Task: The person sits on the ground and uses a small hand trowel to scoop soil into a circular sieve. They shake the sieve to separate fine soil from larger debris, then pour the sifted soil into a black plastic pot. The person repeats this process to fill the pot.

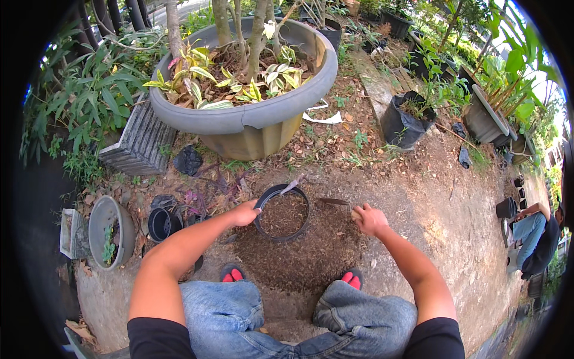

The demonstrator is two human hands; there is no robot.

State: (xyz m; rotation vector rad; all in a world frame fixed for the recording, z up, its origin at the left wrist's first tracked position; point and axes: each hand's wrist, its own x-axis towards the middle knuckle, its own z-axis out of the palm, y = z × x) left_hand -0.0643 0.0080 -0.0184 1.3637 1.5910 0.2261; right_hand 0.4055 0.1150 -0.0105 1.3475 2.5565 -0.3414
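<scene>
Jutting leftward from right grip (pixel 371 220): trowel (pixel 332 201)

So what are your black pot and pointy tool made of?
The black pot looks like smooth plastic: its rim is thin and even. The pointy tool has a thin blade, probably metal; its dull brown could be rust or soil.

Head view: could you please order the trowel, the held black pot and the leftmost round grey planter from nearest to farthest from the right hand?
1. Trowel, in the right hand.
2. Black pot, in the left hand.
3. Round grey planter, far left.
</scene>
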